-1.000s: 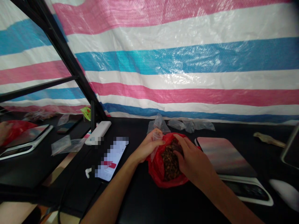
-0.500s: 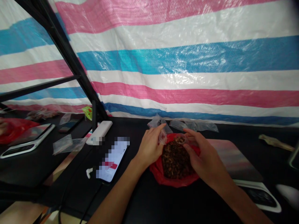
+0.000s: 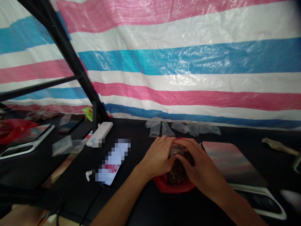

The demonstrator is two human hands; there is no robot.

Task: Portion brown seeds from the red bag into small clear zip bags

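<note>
A red plastic bag (image 3: 172, 187) lies open on the black table, filled with dark brown dried bits (image 3: 178, 174). Both hands meet above it. My left hand (image 3: 158, 157) and my right hand (image 3: 198, 166) are closed, fingertips pinching a small clear plastic bag (image 3: 176, 148) between them, just over the brown bits. Whether anything is inside the small bag is unclear.
A digital scale (image 3: 229, 164) stands right of the red bag. Several empty clear bags (image 3: 185, 127) lie at the back by the striped tarp. A phone (image 3: 113, 161) and a white power bank (image 3: 100, 133) lie to the left. Another scale (image 3: 23, 139) sits far left.
My hands have come together from either side of the red bag and now pinch the small clear bag between them, lower over the brown bits. The view shifted slightly.
</note>
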